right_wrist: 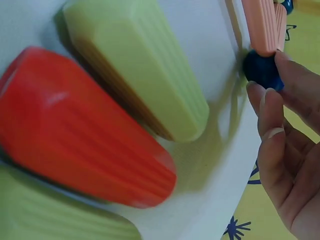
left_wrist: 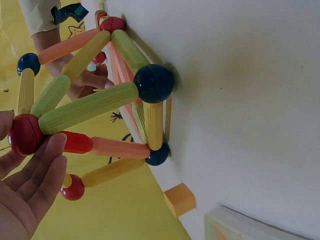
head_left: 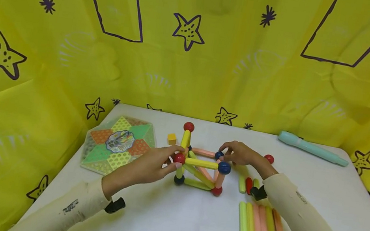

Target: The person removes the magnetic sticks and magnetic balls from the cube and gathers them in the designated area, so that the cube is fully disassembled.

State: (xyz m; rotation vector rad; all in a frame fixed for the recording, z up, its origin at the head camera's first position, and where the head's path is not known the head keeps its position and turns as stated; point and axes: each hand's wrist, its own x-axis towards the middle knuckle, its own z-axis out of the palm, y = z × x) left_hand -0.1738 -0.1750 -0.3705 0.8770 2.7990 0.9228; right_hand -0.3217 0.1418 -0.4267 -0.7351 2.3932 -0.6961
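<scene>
"Where's the ridged-stick frame (head_left: 202,164)?"

"On your table (head_left: 169,221); your left hand (head_left: 155,163) pinches its glossy red ball (head_left: 179,158), your right hand (head_left: 243,153) a blue ball (head_left: 219,155). The hexagonal box (head_left: 138,147): contents unclear."

glossy plastic balls (left_wrist: 154,83), ridged plastic rods (left_wrist: 90,108), smooth matt tabletop (head_left: 161,224), creased cloth-like backdrop (head_left: 212,79)

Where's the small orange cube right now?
In the head view, the orange cube sits on the white table, left of centre, between the patterned box and the stick-and-ball frame, just beyond the left hand.
</scene>
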